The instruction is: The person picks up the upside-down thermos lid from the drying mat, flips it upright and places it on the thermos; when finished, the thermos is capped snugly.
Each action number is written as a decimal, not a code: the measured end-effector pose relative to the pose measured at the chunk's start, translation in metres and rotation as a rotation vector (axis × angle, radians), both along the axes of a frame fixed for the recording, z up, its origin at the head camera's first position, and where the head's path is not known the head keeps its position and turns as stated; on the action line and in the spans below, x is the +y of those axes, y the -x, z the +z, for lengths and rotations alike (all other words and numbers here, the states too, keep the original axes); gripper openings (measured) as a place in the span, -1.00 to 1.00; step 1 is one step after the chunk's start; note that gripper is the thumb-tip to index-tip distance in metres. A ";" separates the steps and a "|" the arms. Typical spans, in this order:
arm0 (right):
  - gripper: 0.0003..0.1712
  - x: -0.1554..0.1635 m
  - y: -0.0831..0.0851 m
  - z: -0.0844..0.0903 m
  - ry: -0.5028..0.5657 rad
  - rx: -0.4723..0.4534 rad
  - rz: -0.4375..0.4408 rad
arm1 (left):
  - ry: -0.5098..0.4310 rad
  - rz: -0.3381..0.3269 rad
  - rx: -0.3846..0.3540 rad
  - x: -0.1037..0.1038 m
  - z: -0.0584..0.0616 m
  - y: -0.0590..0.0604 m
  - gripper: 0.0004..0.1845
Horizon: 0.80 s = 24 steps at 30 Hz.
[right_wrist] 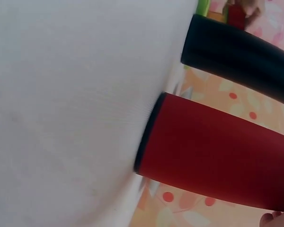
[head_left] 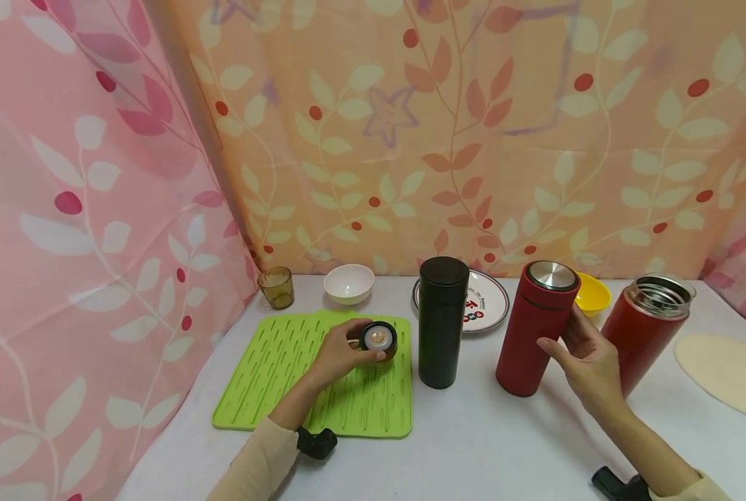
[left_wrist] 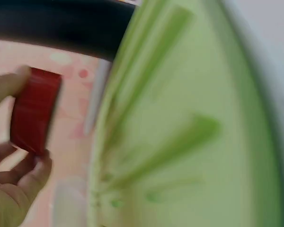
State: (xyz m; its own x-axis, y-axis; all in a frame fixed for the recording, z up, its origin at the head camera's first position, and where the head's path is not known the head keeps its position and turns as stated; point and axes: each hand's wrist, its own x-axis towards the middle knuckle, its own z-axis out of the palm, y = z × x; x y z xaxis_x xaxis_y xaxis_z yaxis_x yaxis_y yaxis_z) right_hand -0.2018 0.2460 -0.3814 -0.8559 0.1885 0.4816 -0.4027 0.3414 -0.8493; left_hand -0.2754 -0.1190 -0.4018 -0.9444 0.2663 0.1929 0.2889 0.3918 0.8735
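My left hand (head_left: 355,350) pinches a small round red lid (head_left: 378,339) just above the green ribbed mat (head_left: 298,376), its pale inside turned up. The left wrist view shows the lid (left_wrist: 33,111) red from the side, held between the fingers (left_wrist: 19,177). My right hand (head_left: 567,341) wraps the upper half of a red flask with a silver top (head_left: 532,334), thumb in front and fingers behind. That flask stands slightly tilted on the white table (head_left: 492,438). The right wrist view shows the flask's base (right_wrist: 217,156) on the table.
A black flask (head_left: 442,320) stands between my hands. An open red flask (head_left: 645,327) stands right of my right hand. At the back are a glass cup (head_left: 276,287), white bowl (head_left: 348,282), plate (head_left: 488,299) and yellow bowl (head_left: 592,292). A beige mat (head_left: 730,372) lies far right.
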 end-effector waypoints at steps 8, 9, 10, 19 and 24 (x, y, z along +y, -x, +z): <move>-0.19 -0.001 -0.016 0.030 0.348 0.302 0.141 | -0.241 -0.060 0.260 0.009 0.040 -0.024 -0.28; -0.21 -0.002 -0.018 0.034 0.354 0.341 0.137 | -0.263 -0.061 0.292 0.011 0.044 -0.029 -0.28; -0.22 -0.004 -0.021 0.038 0.359 0.383 0.136 | -0.281 -0.066 0.325 0.013 0.049 -0.034 -0.28; -0.29 -0.045 -0.042 0.051 0.164 0.444 0.396 | -0.218 -0.236 0.690 0.053 0.082 -0.071 -0.24; -0.30 -0.070 -0.049 0.053 -0.041 0.230 0.411 | -0.134 -0.297 0.834 0.073 0.091 -0.079 -0.22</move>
State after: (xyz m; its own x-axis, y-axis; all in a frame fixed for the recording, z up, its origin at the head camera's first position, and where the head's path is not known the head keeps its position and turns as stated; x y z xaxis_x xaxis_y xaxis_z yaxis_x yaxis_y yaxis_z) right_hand -0.1527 0.1762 -0.3279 -0.7259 -0.1669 0.6673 -0.6875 0.1462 -0.7113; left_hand -0.1966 -0.0462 -0.3104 -0.3791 0.4033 0.8328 0.9236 0.1097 0.3673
